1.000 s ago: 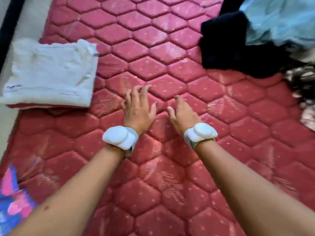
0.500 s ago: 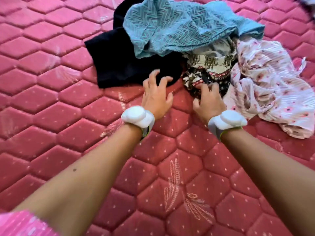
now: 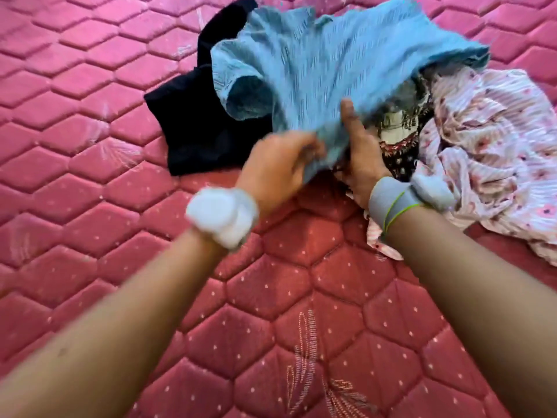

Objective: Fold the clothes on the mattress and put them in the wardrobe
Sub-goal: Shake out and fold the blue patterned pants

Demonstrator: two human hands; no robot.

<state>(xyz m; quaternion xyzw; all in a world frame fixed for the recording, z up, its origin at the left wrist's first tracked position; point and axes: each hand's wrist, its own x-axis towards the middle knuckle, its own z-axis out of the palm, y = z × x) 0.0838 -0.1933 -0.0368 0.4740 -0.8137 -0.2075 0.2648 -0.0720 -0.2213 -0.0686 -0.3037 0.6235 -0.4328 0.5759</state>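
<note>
I see a red hexagon-quilted mattress (image 3: 90, 146), a light-blue textured garment (image 3: 346, 55), a black garment (image 3: 196, 140) at its 8 o'clock, and a pink floral garment (image 3: 497, 146) at 4 o'clock.

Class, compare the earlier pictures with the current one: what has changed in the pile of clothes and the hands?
Both hands, left hand and right hand, moved forward from the bare mattress and took hold of the blue garment, lifting its near edge. The black garment and pink floral garment stayed put.

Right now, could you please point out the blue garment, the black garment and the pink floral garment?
blue garment (image 3: 346, 64): head view, its bunched middle.
black garment (image 3: 205, 131): head view, its flat lower part.
pink floral garment (image 3: 488, 152): head view, its crumpled centre.
</note>
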